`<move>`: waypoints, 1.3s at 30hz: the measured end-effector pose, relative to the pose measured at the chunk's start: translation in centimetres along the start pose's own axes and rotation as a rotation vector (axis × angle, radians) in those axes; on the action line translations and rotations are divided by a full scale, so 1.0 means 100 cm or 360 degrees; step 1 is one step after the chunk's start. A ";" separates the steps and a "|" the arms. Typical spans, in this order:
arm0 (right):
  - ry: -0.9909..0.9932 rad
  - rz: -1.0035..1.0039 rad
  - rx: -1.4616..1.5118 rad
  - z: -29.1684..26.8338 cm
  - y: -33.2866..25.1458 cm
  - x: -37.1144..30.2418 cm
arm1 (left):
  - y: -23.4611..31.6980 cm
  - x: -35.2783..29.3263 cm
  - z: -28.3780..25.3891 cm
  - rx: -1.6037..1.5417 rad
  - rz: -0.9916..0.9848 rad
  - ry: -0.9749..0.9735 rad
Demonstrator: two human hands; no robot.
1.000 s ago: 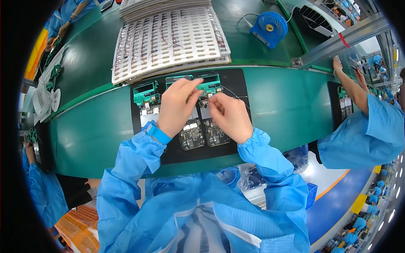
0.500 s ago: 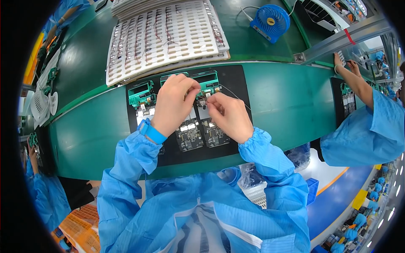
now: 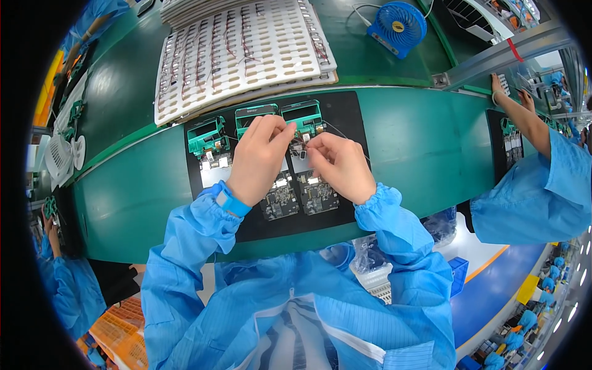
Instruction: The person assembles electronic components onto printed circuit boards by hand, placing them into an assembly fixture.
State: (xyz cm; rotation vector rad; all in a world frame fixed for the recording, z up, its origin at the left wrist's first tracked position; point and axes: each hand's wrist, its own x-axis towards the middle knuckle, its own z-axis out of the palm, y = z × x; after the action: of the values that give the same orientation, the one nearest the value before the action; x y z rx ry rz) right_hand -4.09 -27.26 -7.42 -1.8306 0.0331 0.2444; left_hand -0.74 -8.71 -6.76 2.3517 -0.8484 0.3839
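Both my hands work close together over a row of green plastic housings with dark circuit boards. My left hand (image 3: 260,159) is closed, thumb and forefinger pinched beside the right housing (image 3: 302,113), partly covering the middle housing (image 3: 258,113). My right hand (image 3: 343,168) is also pinched, just below that right housing, near small dark parts and thin wires. What either pinch holds is too small to make out. Below the hands lie two circuit boards (image 3: 319,197), side by side. The left housing (image 3: 208,137) has a white-patched board attached. A thin wire (image 3: 338,131) curves out right of the housings.
A black mat (image 3: 353,117) lies on the green bench (image 3: 419,148) under the work. Behind it, stacked white trays (image 3: 271,58) hold rows of small wired parts. A blue fan (image 3: 398,28) stands at the back right. Co-workers sit at both sides; a metal rail (image 3: 487,65) runs at the right.
Both hands have shifted slightly right, along with a small shift of the view. Their pinched fingers remain at the right housing.
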 end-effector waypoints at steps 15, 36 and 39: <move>-0.0472 0.0465 0.0717 -0.023 -0.020 -0.027 | -0.021 0.001 -0.031 0.0559 0.0213 -0.0118; -0.0258 0.0243 0.1091 0.044 -0.039 -0.016 | -0.012 -0.030 -0.078 -0.1683 -0.1158 -0.0217; -0.0232 0.0182 0.0698 0.056 -0.038 -0.009 | -0.028 -0.028 -0.074 -0.1311 -0.0869 -0.0144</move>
State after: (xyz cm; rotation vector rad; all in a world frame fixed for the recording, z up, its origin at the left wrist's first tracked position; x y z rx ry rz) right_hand -5.25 -20.93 -5.01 -1.3729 0.0828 0.4164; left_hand -1.53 -1.00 -3.49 1.7125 -0.2723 -0.2661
